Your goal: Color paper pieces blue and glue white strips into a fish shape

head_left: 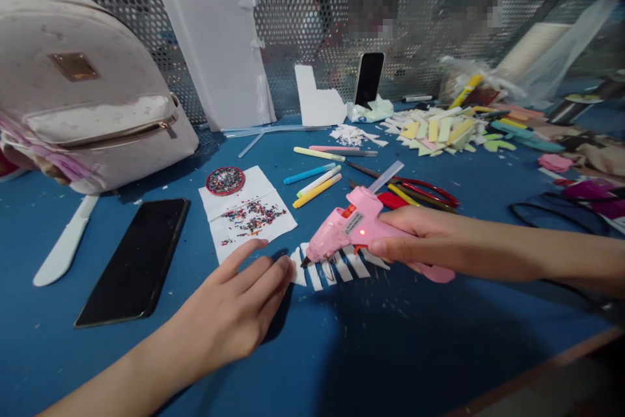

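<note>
My right hand (415, 235) is wrapped round a pink hot glue gun (361, 215), its small light glowing orange-red and a clear glue stick (388, 176) jutting from its back. The gun's dark nozzle points down-left onto a small white strip (298, 267). At that strip's left edge, my left hand (244, 300) pinches it with closed fingers; the thumb is hidden. More white strips (359, 263) lie in a row under the gun. Behind my left hand is a white sheet (227, 209) strewn with colourful bits, with a red-rimmed round lid (225, 181) of glitter-like pieces on it.
Several coloured markers (317, 190) and red-handled scissors (434, 190) lie behind the gun. On the left are a black phone (134, 261), a white plastic knife (66, 241) and a white backpack (88, 92). Cut strips (439, 127) pile up at the back right. A black cord (551, 215) trails right.
</note>
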Action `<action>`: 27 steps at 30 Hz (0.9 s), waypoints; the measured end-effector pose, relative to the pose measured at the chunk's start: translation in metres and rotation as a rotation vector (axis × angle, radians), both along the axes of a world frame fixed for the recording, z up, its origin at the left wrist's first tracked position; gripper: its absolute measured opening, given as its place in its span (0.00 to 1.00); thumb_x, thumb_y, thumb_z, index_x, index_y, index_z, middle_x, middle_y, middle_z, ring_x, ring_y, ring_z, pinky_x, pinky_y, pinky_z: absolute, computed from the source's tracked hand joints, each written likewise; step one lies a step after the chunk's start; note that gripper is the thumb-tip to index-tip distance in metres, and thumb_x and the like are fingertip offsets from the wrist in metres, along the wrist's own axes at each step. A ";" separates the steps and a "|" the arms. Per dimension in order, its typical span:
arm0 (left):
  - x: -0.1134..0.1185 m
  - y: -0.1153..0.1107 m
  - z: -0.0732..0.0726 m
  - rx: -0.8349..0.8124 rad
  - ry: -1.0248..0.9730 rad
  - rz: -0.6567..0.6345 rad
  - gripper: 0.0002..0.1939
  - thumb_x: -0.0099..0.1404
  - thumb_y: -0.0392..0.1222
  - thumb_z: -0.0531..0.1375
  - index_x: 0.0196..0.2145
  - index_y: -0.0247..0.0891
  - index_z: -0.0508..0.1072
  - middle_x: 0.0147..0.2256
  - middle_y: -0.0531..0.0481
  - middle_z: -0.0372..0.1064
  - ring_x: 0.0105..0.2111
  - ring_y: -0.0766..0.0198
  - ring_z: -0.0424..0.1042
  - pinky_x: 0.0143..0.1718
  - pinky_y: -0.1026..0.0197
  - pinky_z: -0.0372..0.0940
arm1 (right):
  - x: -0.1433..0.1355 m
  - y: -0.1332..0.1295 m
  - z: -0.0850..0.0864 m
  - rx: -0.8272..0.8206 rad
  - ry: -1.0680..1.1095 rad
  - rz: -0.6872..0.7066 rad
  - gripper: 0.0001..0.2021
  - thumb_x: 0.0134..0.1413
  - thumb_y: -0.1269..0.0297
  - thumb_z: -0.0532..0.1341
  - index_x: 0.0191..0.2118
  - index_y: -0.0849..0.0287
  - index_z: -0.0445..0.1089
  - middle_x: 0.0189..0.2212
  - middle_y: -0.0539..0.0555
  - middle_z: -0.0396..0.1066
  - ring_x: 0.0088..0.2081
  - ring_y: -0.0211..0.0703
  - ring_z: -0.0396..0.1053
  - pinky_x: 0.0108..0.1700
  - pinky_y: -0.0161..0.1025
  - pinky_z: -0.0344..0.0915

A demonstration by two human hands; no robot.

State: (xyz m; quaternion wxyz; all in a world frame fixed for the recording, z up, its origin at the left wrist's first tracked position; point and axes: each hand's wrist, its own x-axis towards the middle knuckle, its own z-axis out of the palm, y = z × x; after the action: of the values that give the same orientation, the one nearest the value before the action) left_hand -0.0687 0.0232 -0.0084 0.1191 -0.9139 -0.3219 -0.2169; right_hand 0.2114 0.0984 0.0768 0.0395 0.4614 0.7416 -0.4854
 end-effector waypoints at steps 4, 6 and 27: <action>0.001 0.000 0.000 -0.001 -0.011 0.000 0.12 0.72 0.31 0.52 0.48 0.27 0.72 0.37 0.49 0.74 0.34 0.66 0.71 0.61 0.53 0.54 | -0.001 0.002 -0.001 0.004 0.004 0.030 0.23 0.57 0.44 0.57 0.23 0.58 0.57 0.19 0.49 0.59 0.23 0.37 0.58 0.25 0.35 0.50; 0.000 0.000 0.000 0.005 -0.007 -0.002 0.12 0.72 0.31 0.52 0.48 0.27 0.72 0.37 0.48 0.74 0.34 0.66 0.71 0.60 0.53 0.54 | -0.001 0.004 -0.003 0.029 0.008 0.061 0.23 0.57 0.44 0.57 0.23 0.59 0.58 0.20 0.49 0.60 0.23 0.38 0.58 0.25 0.35 0.52; -0.001 0.000 0.000 0.013 0.014 -0.011 0.13 0.73 0.31 0.50 0.48 0.26 0.72 0.38 0.48 0.74 0.36 0.64 0.71 0.61 0.51 0.53 | -0.003 0.010 -0.005 0.080 -0.018 0.091 0.25 0.59 0.40 0.54 0.24 0.59 0.58 0.21 0.49 0.61 0.24 0.37 0.59 0.25 0.34 0.52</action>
State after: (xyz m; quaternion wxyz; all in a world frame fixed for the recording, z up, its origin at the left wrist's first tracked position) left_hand -0.0694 0.0233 -0.0084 0.1263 -0.9162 -0.3147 -0.2135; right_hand 0.2082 0.1081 0.0714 0.0497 0.4325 0.7802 -0.4492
